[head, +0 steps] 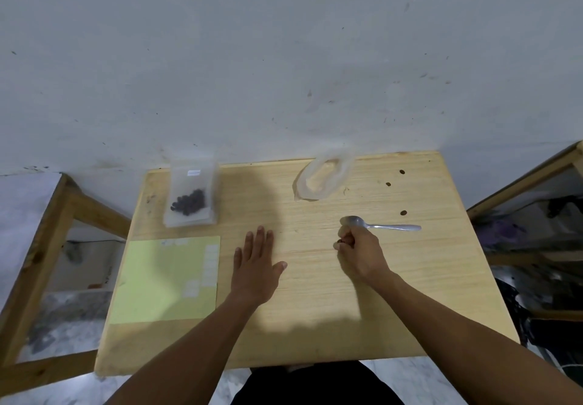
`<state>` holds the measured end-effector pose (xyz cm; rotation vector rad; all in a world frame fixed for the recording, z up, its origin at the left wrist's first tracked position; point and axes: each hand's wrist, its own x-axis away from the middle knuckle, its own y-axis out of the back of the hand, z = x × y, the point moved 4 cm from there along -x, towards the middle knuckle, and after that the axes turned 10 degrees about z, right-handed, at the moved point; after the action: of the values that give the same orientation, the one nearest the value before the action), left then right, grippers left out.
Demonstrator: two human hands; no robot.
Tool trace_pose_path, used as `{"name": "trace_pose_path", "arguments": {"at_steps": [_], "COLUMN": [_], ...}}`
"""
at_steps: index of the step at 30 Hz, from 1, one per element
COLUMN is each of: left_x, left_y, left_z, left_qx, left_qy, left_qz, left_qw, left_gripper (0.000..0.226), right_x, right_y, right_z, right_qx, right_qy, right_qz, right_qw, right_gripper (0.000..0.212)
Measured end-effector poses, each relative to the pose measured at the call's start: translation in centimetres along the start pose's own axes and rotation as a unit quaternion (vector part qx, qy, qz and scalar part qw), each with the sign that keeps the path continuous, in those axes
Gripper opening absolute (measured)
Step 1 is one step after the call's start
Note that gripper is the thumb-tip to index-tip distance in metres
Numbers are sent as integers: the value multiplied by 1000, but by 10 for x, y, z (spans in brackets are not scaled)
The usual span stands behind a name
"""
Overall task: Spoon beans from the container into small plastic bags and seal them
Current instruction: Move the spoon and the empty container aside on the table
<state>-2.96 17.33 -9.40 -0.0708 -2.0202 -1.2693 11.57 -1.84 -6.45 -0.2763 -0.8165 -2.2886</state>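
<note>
A small plastic bag (191,196) with dark beans in it lies at the table's far left. An open, see-through plastic container or bag (321,179) sits at the far middle, with no beans visible in it. A metal spoon (383,225) lies on the wood, bowl to the left. My right hand (358,251) is curled just below the spoon's bowl, pinching a dark bean (340,241) between its fingertips. My left hand (257,267) rests flat on the table, fingers straight.
Three loose beans (403,213) lie on the wooden table (410,294) at the far right. A pale green sheet (167,281) covers the near left. Wooden frames stand on both sides. The wall is right behind the table.
</note>
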Motion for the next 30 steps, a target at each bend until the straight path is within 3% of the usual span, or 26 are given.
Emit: {"name": "trace_pose_path", "arguments": {"at_steps": [6, 9, 12, 15, 17, 20, 25, 30], "left_x": [0, 0, 0, 0, 0, -1, 0, 1], "left_y": [1, 0, 0, 0, 0, 0, 1, 2], "left_z": [-1, -1, -1, -1, -1, 0, -1, -1], "left_qx": [4, 2, 1, 3, 9, 8, 5, 9], "left_qy": [-1, -2, -2, -4, -5, -4, -6, -3], "left_qz": [1, 2, 1, 0, 0, 1, 2, 1], "left_qw": [1000, 1000, 1000, 1000, 1000, 1000, 1000, 1000], "left_gripper": [78, 78, 78, 78, 77, 77, 77, 78], "right_x": [-9, -7, -14, -18, -12, -6, -6, -10], "right_y": [-14, -16, -18, -14, -12, -5, -3, -12], "right_z": [-3, 2, -1, -11, -8, 2, 8, 7], "right_qx": [187, 218, 271, 96, 157, 159, -4, 1], "right_qy": [7, 59, 54, -16, -2, -6, -50, -58], "right_qz": [6, 2, -3, -44, -22, -49, -27, 43], "right_qw": [982, 974, 961, 994, 987, 986, 998, 997], "right_gripper": [9, 16, 14, 17, 17, 18, 17, 8]}}
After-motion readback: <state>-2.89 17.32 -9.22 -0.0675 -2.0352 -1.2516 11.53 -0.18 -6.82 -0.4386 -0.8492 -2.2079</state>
